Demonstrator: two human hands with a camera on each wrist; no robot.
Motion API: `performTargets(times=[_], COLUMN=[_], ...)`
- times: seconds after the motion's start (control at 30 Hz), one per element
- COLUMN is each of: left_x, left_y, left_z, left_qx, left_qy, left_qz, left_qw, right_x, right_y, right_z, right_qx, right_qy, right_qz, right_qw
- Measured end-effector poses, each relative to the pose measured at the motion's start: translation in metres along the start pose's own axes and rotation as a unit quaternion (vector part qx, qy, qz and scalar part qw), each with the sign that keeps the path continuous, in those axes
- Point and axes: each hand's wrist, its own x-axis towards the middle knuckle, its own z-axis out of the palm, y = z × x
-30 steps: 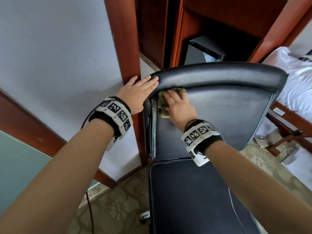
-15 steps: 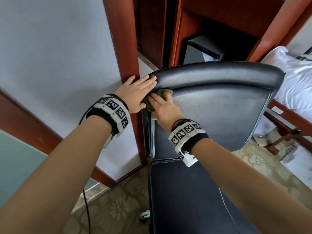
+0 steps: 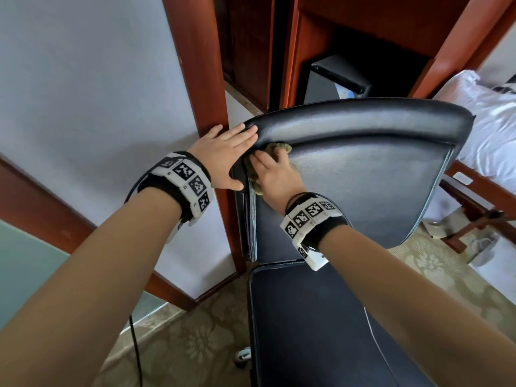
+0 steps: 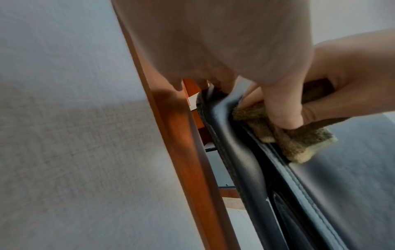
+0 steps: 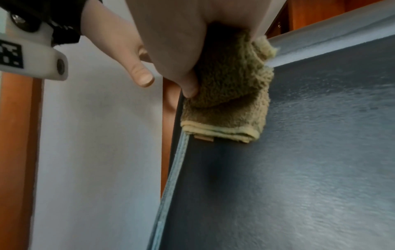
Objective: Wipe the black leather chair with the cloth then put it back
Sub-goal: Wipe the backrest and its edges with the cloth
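Wiping under way, judged early: right hand (image 3: pixel 275 174) pinches folded cloth (image 5: pixel 229 94) against chair (image 3: pixel 363 177) backrest's upper left corner, left hand (image 3: pixel 223 160) flat-fingered steadying the top edge; rest of backrest, seat, and cloth's return remain.

Black leather chair (image 3: pixel 363 191) fills centre, backrest tilted, seat below. Left hand (image 3: pixel 223 155) lies flat on backrest's top left corner, fingers straight, thumb against side edge. Right hand (image 3: pixel 275 174) presses folded olive-green cloth (image 3: pixel 279 148) against backrest front, just under padded top roll, beside left hand. Both wrists wear white bands with black square markers. Red-brown wooden post (image 3: pixel 201 79) stands just left of chair, pale wall (image 3: pixel 83 93) beyond. White bedding (image 3: pixel 488 129) at right. Patterned carpet (image 3: pixel 181 344) underneath.
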Motion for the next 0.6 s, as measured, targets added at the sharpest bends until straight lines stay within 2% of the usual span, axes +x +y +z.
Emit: performTargets(times=[0.1,0.17,0.27,0.37,0.43,0.5,0.6], left_x=[-0.001,0.0,0.0,0.0,0.0,0.001,0.007], left_y=[0.002,0.003,0.005,0.008,0.01,0.014,0.024], left_z=[-0.002,-0.002,-0.001,-0.001,0.001,0.001,-0.003], left_qx=[0.002,-0.001,-0.003,-0.014,-0.024,-0.025,-0.014], left_qy=[-0.003,0.002,0.006,0.005,0.01,0.035,0.144], left_qz=[0.002,-0.001,-0.008,-0.017,-0.029,-0.044,-0.044], left_qw=[1.0,1.0,1.0,1.0,0.999,0.998,0.988], right_x=[-0.001,-0.002,-0.005,-0.012,-0.024,-0.038,-0.061], right_y=[0.006,0.016,0.029,0.053,0.081,0.111,0.156], right_z=[-0.006,-0.005,-0.008,-0.011,-0.017,-0.026,-0.036], right_qx=[-0.043,-0.067,-0.069,0.013,0.09,0.137,0.151], right_qy=[-0.035,-0.023,-0.012,-0.02,0.015,0.057,0.101], right_qz=[-0.046,-0.056,-0.019,0.046,0.098,0.137,0.177], right_qw=[0.997,0.996,0.997,0.999,0.991,0.979,0.967])
